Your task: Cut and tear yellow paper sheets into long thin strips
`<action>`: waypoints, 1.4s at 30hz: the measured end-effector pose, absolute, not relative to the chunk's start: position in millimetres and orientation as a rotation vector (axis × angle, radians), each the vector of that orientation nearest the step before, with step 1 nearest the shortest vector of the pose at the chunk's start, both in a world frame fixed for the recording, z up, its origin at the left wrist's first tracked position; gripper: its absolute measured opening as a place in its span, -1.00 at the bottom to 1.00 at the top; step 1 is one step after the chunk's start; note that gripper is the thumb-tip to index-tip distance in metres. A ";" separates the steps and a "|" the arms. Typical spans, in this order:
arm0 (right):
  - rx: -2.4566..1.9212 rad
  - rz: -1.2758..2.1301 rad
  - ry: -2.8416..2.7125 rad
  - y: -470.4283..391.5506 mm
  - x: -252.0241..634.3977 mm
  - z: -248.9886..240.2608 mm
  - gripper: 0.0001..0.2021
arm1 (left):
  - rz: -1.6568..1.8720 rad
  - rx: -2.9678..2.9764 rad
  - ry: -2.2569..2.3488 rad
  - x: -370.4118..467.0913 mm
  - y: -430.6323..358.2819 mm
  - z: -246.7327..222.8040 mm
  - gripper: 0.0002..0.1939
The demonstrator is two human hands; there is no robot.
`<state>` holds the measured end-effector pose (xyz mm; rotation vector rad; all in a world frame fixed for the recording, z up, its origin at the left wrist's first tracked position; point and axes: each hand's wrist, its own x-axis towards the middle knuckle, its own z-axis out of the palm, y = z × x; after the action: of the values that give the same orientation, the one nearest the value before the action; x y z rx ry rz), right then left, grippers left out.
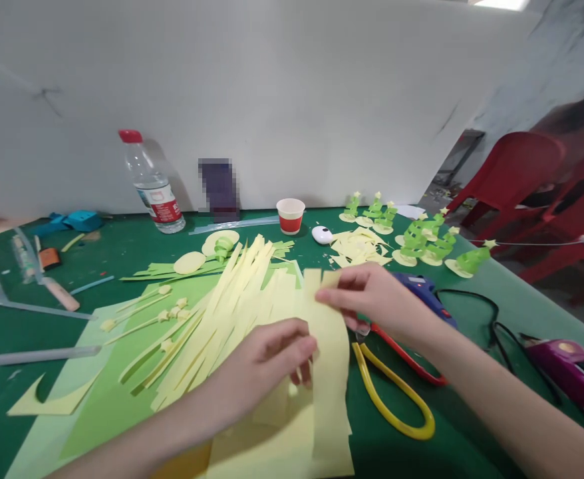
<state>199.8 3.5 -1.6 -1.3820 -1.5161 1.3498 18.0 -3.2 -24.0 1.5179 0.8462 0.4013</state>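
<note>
Right hand (372, 294) pinched the far end of a paper strip (330, 372)

The paper strip lay between the two hands, over a yellow sheet (267, 456), its long axis running away from the person. The right hand's grip was narrow, thumb and fingers closed on the far end, beside a short slit; it was the nearer hand to that slit. The left hand (272, 349) curled at the left edge, closer to the body; whether it held or only touched the paper could not be told. Scissors (396, 426) lay just right of the paper strip, handles toward the person.

The bottle (155, 186) wore a red-and-white label (162, 207), its writing too small to read. No brand was legible on the glue gun (424, 291).
</note>
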 end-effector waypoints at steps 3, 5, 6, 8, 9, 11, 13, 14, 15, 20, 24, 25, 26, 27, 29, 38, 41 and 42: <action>-1.289 1.437 -1.542 -4.5 181.4 -4.0 -0.80 | 0.478 1.634 0.993 16.9 -2.2 -20.9 -0.64; -1.257 1.379 -1.539 -7.5 175.5 -5.7 -0.76 | 0.562 1.677 1.045 17.3 -2.8 -20.6 -0.64; -1.257 1.319 -1.548 -8.8 173.8 -6.8 -0.74 | 0.606 1.683 1.055 17.5 -3.1 -20.7 -0.64; -1.273 1.168 -1.599 -11.4 171.4 -9.3 -0.71 | 0.649 1.689 1.045 17.2 -3.2 -20.8 -0.64; -1.283 1.089 -1.638 -12.9 170.2 -10.7 -0.71 | 0.631 1.698 1.026 16.6 -3.2 -20.9 -0.64; -1.295 0.938 -1.719 -15.9 167.7 -13.7 -0.71 | 0.527 1.720 0.961 14.9 -3.2 -21.0 -0.64; -1.293 0.830 -1.784 -18.5 165.6 -16.6 -0.71 | 0.428 1.705 0.894 13.4 -4.0 -21.9 -0.61; -1.290 0.790 -1.801 -19.4 164.8 -17.9 -0.71 | 0.398 1.675 0.873 13.0 -4.8 -22.9 -0.58; -1.288 0.755 -1.809 -20.1 164.3 -19.2 -0.72 | 0.384 1.628 0.858 12.9 -5.6 -24.1 -0.55; -1.305 0.639 -1.803 -21.3 163.2 -22.8 -0.74 | 0.447 1.425 0.849 15.7 -9.4 -31.1 -0.56; -1.323 0.564 -1.775 -23.3 161.0 -24.3 -0.73 | 0.487 1.409 0.834 17.5 -10.0 -32.7 -0.56; -1.325 0.557 -1.768 -23.7 160.6 -24.7 -0.73 | 0.494 1.405 0.827 17.7 -9.9 -33.0 -0.56; -1.327 0.559 -1.762 -24.1 160.4 -24.9 -0.73 | 0.498 1.403 0.823 17.8 -9.7 -33.3 -0.55; -1.332 0.568 -1.757 -24.4 160.4 -24.8 -0.73 | 0.499 1.403 0.820 18.0 -9.4 -33.6 -0.53; -1.335 0.579 -1.759 -24.4 161.4 -23.9 -0.73 | 0.485 1.406 0.816 17.7 -8.0 -33.7 -0.50; -1.285 0.737 -2.129 -24.0 171.9 -10.5 -0.74 | 0.139 1.367 0.693 9.6 -1.2 -25.3 -0.55; -1.304 0.673 -2.097 -24.7 171.8 -12.6 -0.73 | 0.185 1.316 0.695 9.3 -2.0 -27.7 -0.55; -1.314 0.653 -2.075 -24.8 171.4 -14.0 -0.73 | 0.201 1.291 0.701 9.5 -2.0 -28.7 -0.56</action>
<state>171.4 -24.8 -14.0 -1.3137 -2.0745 0.6532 9.5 -2.0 -28.7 1.2910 0.7009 0.2005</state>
